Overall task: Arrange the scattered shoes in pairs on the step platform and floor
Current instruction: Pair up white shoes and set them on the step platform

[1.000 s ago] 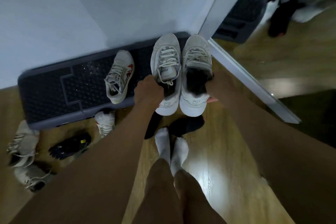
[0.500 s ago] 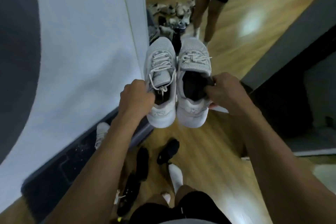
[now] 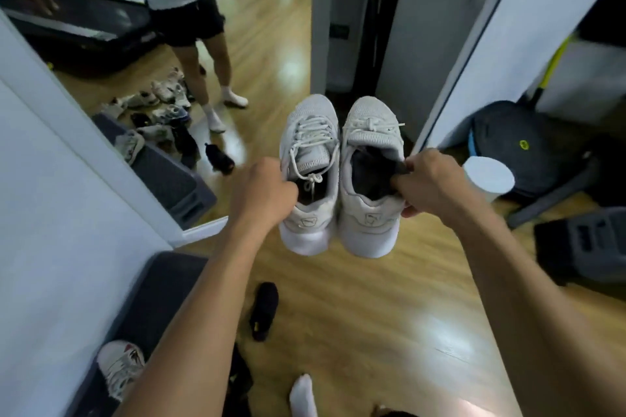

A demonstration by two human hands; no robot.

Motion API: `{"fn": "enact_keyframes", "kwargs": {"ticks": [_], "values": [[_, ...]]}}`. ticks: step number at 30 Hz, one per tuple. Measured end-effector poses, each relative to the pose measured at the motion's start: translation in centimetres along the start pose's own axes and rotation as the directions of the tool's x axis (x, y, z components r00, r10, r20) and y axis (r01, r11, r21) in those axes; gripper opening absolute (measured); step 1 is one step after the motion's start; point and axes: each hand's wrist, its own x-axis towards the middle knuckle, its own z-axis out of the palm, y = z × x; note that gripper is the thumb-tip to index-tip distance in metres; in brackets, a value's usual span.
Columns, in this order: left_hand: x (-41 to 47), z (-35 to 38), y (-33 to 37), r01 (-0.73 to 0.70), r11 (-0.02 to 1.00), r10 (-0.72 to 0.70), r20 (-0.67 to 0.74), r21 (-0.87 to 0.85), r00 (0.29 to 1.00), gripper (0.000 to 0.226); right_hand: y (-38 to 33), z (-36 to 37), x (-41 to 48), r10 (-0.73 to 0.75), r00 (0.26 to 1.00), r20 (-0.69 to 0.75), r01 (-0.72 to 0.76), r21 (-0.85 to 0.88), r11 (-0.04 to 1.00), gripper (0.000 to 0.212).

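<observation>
Two shoes hang in the air just beside each other, toes pointing away from the fingers. The left hand [image 3: 262, 195] curls its fingers over the outer collar of the left sneaker [image 3: 310, 118], fingertips hidden inside the opening. The right hand [image 3: 430, 186] pinches the outer collar of the right sneaker [image 3: 371, 122], fingers at the opening, thumb under the rim. Below the fingers lies the floor [image 3: 372, 315]. A black shoe [image 3: 264, 310] rests there beneath the left wrist, beside the step platform [image 3: 159, 294], which bears a white shoe [image 3: 120, 367].
</observation>
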Motion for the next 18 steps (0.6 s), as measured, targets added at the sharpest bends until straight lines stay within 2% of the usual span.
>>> {"fn": "enact_keyframes", "kwargs": {"ticks": [5,9,11,14,18], "values": [[-2.8,5.9,10.4,-0.139,0.99,0.14,0.084,-0.014,0.987,0.008,10.0,-7.3,-4.5,0.092,0.982,-0.166,-0.09,0.02,0.996,0.019],[-6.5,12.9,19.7,-0.23,0.97,0.24,0.183,-0.073,0.953,0.004,20.0,-13.6,-9.2,0.199,0.935,-0.294,-0.205,0.012,0.979,0.019],[-8.5,15.5,23.3,-0.236,0.965,0.255,0.216,-0.113,0.942,0.007,23.9,-16.0,-11.0,0.241,0.919,-0.311,-0.248,0.019,0.969,0.019],[-12.2,20.3,30.3,-0.326,0.939,0.343,0.275,-0.108,0.898,0.011,30.9,-20.4,-14.6,0.324,0.881,-0.344,-0.325,0.055,0.944,0.019],[-16.6,26.1,39.3,-0.458,0.882,0.464,0.355,-0.106,0.812,0.01,39.5,-25.2,-18.9,0.461,0.79,-0.404,-0.443,0.143,0.885,0.019]]}}
